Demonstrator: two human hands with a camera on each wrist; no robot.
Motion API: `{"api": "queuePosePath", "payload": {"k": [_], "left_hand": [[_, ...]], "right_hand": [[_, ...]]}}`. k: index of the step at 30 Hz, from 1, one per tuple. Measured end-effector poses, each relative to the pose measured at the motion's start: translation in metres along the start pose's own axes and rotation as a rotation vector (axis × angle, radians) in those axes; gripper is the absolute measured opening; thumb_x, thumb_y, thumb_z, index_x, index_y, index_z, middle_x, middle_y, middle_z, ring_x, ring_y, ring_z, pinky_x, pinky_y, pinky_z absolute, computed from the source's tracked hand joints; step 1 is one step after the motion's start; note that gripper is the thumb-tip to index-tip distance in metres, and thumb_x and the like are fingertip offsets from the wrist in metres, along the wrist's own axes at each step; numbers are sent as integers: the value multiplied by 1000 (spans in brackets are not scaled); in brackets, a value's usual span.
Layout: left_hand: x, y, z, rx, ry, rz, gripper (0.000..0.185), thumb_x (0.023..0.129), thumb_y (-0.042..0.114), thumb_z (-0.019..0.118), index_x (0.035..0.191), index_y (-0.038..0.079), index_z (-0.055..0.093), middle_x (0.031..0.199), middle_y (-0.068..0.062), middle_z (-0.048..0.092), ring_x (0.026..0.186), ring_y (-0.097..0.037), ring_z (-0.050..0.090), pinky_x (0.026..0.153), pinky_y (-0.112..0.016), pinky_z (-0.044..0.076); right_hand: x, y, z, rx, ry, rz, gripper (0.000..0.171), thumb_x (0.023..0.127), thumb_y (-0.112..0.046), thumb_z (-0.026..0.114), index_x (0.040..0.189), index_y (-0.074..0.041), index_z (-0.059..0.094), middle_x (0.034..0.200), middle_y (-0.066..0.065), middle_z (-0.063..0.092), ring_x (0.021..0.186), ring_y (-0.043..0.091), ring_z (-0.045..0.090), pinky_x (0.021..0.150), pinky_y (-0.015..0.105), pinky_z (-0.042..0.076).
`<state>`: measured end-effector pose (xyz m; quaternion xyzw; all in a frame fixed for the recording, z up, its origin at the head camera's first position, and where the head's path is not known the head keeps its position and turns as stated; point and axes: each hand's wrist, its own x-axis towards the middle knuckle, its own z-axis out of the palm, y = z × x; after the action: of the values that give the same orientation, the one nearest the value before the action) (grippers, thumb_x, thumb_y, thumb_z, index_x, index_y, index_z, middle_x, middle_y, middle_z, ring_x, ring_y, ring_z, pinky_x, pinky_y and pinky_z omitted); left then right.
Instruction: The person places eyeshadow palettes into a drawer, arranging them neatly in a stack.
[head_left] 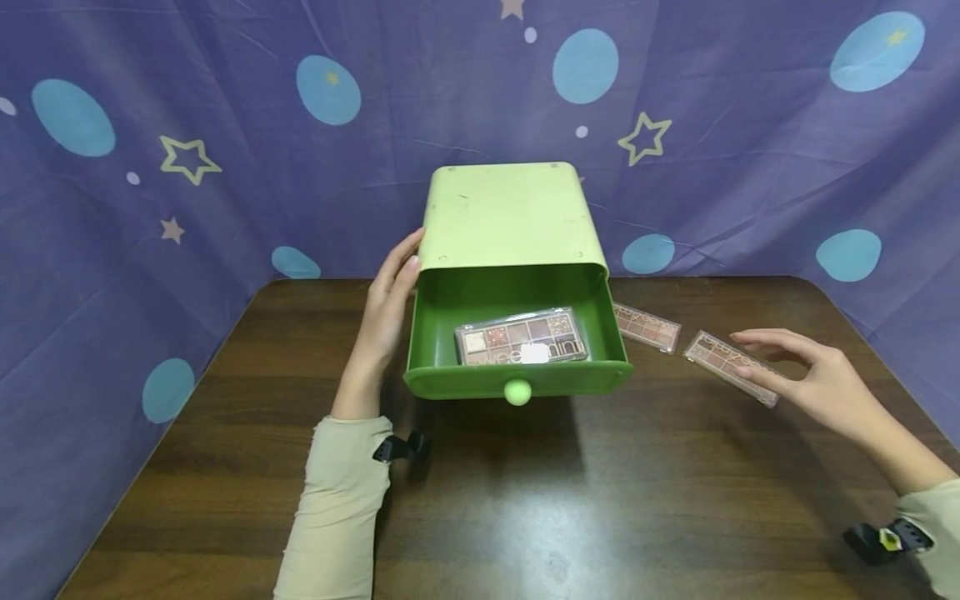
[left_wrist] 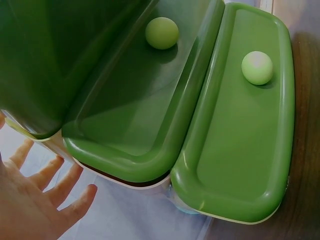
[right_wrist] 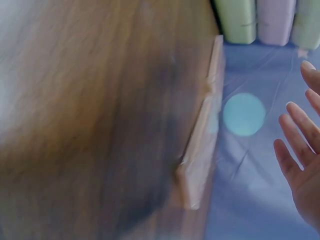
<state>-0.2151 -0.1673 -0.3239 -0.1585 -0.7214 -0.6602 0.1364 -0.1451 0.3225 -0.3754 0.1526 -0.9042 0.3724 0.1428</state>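
A light-green drawer cabinet (head_left: pixel 513 217) stands on the table with its top green drawer (head_left: pixel 431 333) pulled out. Inside the drawer lies an eyeshadow palette with a clear lid (head_left: pixel 498 336). My left hand (head_left: pixel 384 312) rests at the cabinet's left side, its fingers spread in the left wrist view, near the lower drawer fronts (left_wrist: pixel 125 115). At the right, my right hand (head_left: pixel 817 379) hovers over a second eyeshadow palette (head_left: pixel 723 362), thumb and fingers apart. The right wrist view shows this hand (right_wrist: pixel 305 155) with nothing in its fingers. Another eyeshadow palette (head_left: pixel 647 326) lies beside the cabinet.
A round green knob (head_left: pixel 517 392) sticks out from the open drawer's front. The brown wooden table (head_left: pixel 487 525) reaches back to a purple patterned cloth (head_left: pixel 465 83). In the right wrist view, the cabinet's side shows a pink tier (right_wrist: pixel 275 20) between green ones.
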Motion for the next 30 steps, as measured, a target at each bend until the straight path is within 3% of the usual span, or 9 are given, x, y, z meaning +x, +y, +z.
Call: {"api": "queuePosePath", "payload": {"k": [6,9,13,16,19,22,24,26,30], "left_hand": [[0,-1,-1,2,1,2,50,103,31,43,150,14,44,148,-2,46,122,-16,47,93,-34,40],[0,-1,-1,-1,-1,7,49,104,30,43,150,13,44,148,-3,46,121,-15,48,93,-33,40],[0,-2,-1,-8,-6,13,49,104,29,42,150,13,43,148,-3,46,121,-16,48,92,-33,41],[0,-2,-1,-12,-8,16,49,104,28,42,150,12,43,148,-3,46,121,-15,48,92,-33,41],[1,-2,-1,-13,-8,15,49,104,28,42,150,12,43,148,-3,46,120,-15,48,92,-33,41],[1,-2,-1,-10,-4,10,49,104,29,43,150,13,43,148,-3,46,120,-15,48,91,-33,41],[1,-1,-1,-9,-3,8,49,104,28,43,150,12,43,148,-3,46,121,-15,48,92,-33,41],[0,-1,-1,-9,-4,7,49,104,28,43,150,12,43,148,-3,45,121,-16,48,92,-33,41],[0,-1,-1,-11,-8,9,49,104,27,42,151,12,43,149,-3,45,122,-16,48,93,-33,41]], "right_hand": [[-4,23,1,19,-77,41,46,82,-3,79,126,-3,65,115,-21,57,87,-3,62,64,16,51],[-5,31,0,-15,-108,60,50,82,-7,81,128,-4,63,116,-23,54,85,-3,62,61,18,51],[-6,43,-1,-78,-125,40,56,79,-12,84,129,-5,62,121,-27,49,92,-8,55,69,12,45],[-7,52,-2,-104,-138,40,59,78,-14,85,131,-5,61,125,-20,49,99,-12,47,75,8,39],[-7,58,-5,-125,-178,76,62,79,-17,85,133,-3,58,130,-2,50,109,4,52,77,11,37],[-7,63,-6,-134,-232,125,66,81,-19,84,136,0,54,132,17,49,114,36,54,80,22,39],[-6,65,-6,-130,-257,142,68,81,-19,83,137,3,51,131,23,48,114,51,50,79,23,39],[-6,67,-5,-127,-268,153,70,81,-19,83,137,4,50,129,25,49,111,48,52,77,22,40],[-5,70,-1,-138,-277,178,72,80,-22,84,138,4,50,128,25,49,94,23,56,68,18,40]]}}
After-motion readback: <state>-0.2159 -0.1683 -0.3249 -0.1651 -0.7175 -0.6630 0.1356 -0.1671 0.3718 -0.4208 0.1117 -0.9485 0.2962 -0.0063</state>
